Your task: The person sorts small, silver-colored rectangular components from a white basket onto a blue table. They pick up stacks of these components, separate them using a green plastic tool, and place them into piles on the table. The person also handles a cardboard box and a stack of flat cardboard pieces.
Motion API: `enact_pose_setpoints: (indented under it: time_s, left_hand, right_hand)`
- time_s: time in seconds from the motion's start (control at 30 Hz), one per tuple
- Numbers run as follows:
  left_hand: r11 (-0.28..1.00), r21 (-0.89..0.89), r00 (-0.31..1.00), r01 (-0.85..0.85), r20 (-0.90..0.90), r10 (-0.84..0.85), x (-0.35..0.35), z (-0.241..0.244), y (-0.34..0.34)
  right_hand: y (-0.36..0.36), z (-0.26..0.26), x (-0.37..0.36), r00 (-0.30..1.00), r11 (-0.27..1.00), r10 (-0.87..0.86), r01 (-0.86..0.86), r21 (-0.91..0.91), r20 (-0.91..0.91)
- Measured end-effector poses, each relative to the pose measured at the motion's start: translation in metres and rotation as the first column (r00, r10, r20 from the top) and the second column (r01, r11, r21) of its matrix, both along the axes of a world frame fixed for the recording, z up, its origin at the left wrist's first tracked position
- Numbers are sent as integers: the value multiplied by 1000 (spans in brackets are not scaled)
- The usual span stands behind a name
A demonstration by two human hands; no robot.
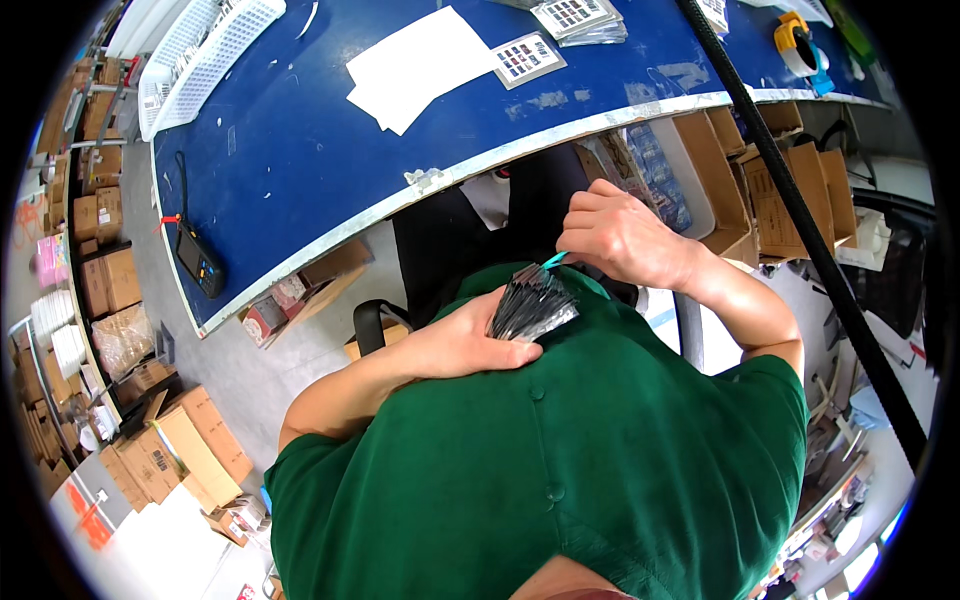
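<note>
My left hand point(480, 341) grips a fanned stack of thin dark packets with clear plastic edges point(531, 309) against the front of my green shirt point(555, 442). Its thumb lies along the near side of the stack. At the stack's far end, my right hand point(619, 236) pinches a thin teal band point(555, 260) between thumb and finger. The band runs from the stack up to those fingertips. Whether it loops around all the packets cannot be made out. Both hands are held above my lap, short of the blue table's edge point(315, 255).
White paper sheets point(427, 64), printed cards in clear sleeves point(529, 60) and a tape dispenser point(799, 52) lie on the table. A handheld scanner point(196, 259) rests near its left corner, a white basket point(202, 71) behind. Cardboard boxes point(795, 187) stand at right. A black cable point(802, 217) crosses the right side.
</note>
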State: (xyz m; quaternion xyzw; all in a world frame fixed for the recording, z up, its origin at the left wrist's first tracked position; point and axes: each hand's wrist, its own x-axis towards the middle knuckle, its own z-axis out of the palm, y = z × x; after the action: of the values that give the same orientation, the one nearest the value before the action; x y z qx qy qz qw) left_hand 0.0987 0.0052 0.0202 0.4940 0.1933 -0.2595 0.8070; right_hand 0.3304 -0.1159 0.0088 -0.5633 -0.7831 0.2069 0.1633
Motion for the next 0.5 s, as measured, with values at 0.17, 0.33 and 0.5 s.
enact_pose_setpoints:
  time_s: [0.17,0.33,0.5]
  left_hand:
    - [998,-68,999,4,-33,-7,2,-2,0]
    - [997,-79,999,-2,-48,-2,3,0,1]
    - [999,-34,999,10,-30,-11,1,-4,2]
  right_hand:
    - [10,44,4,816,977,-87,183,113,-571]
    - [15,38,0,886,983,-14,97,155,-463]
    - [-2,-11,3,1000,999,29,-29,-15,-2]
